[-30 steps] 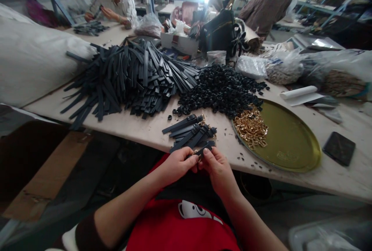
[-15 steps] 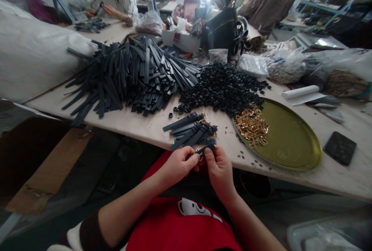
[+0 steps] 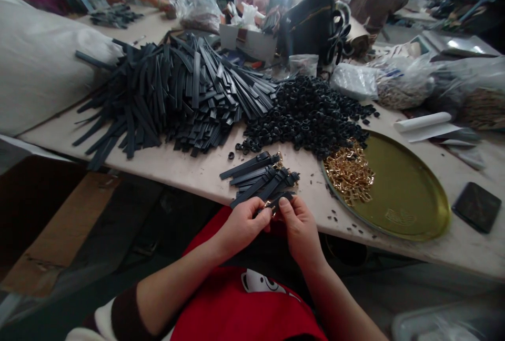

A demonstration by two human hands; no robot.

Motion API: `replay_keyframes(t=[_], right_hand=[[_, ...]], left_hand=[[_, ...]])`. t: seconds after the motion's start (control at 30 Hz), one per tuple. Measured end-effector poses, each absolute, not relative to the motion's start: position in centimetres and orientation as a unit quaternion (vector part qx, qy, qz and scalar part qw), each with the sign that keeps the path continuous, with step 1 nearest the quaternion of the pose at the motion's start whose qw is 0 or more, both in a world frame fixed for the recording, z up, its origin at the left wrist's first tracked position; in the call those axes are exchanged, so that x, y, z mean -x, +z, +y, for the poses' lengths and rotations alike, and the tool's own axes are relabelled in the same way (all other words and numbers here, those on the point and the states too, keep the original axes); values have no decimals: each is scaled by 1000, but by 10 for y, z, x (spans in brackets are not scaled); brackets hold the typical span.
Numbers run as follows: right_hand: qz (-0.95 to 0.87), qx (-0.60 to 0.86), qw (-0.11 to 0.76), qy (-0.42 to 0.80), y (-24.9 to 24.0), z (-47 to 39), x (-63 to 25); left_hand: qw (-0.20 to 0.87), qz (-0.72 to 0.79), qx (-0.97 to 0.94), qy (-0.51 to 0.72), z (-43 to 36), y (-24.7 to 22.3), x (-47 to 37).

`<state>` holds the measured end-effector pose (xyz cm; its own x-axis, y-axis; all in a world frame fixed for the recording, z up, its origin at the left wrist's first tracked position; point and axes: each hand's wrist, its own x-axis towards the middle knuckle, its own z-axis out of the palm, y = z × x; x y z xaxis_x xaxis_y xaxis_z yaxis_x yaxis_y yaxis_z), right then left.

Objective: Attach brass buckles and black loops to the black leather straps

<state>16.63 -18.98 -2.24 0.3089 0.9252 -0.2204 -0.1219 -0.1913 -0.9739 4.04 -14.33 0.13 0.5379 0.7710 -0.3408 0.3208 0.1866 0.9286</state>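
Both hands meet at the table's front edge over one dark strap [image 3: 278, 201]. My left hand [image 3: 248, 225] pinches its left end, where a small gold buckle [image 3: 268, 205] shows by the thumb. The thumb of my right hand [image 3: 299, 222] presses on the strap's right part, with the fingers curled beneath. Just beyond my hands lies a small stack of straps with gold buckles [image 3: 258, 175]. Behind that are a large heap of loose dark straps [image 3: 177, 93] and a mound of small black loops [image 3: 307, 112]. Gold buckles [image 3: 349, 172] are piled on the left of a round tray [image 3: 414, 193].
A dark flat rectangular object [image 3: 477, 207] lies right of the tray. Plastic bags [image 3: 402, 80], a white box [image 3: 248, 41] and a black bag [image 3: 307, 25] stand farther back. A big white sack [image 3: 47, 62] borders the left. Across the table a person handles dark pieces [image 3: 116, 16].
The view has tilted down and shifted slightly. My hands keep their hold on the strap, and the gold buckle shows more clearly between them.
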Motion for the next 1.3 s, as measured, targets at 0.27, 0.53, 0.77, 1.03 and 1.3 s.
replay_keyframes(t=[0.27,0.53,0.77,1.03,1.3], right_hand=[[-474,636,510,333,-18,-199,-174],[-399,549,511,528,-5,-193,-180],[-511,531,462,494,6,-176,-190],[-517,762,338,196,-19,-59,-282],[-505,765,348,197,-49,-26,-279]], left_hand=[[584,455,-647,183,-146,-1,-42],[557,428,-698,138,-141,22,-37],[579,436,-662,191,-116,20,-42],[590,448,-647,180,-81,8,-49],[580,466,-638,195,-66,3,-50]])
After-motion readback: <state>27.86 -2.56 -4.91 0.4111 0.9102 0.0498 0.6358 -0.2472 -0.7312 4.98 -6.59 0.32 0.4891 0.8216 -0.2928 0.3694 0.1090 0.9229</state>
